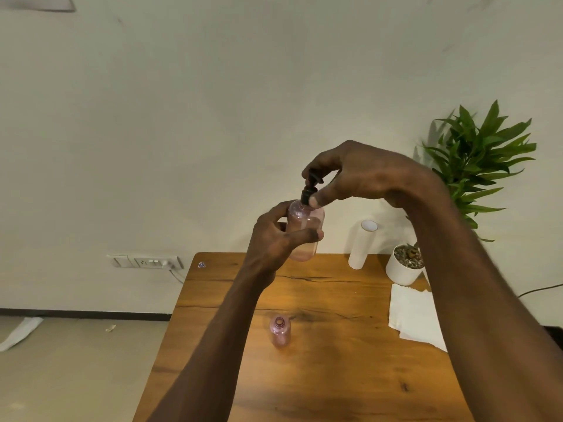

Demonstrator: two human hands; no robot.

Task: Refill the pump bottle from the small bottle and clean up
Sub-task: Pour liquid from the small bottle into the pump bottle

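Both hands hold the pump bottle upright above the worktop's far edge: the left hand wraps its pink body, and the right hand pinches the black pump head on top. Directly below and nearer, the small bottle stands uncapped, closest to the left hand. White tissue lies right.

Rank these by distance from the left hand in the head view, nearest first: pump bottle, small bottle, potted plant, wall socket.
1. pump bottle: in the left hand grip, held above the table.
2. small bottle: open, standing on the table below the hand.
3. wall socket and potted plant: socket on the left wall, plant at the table's back right; too close to call.
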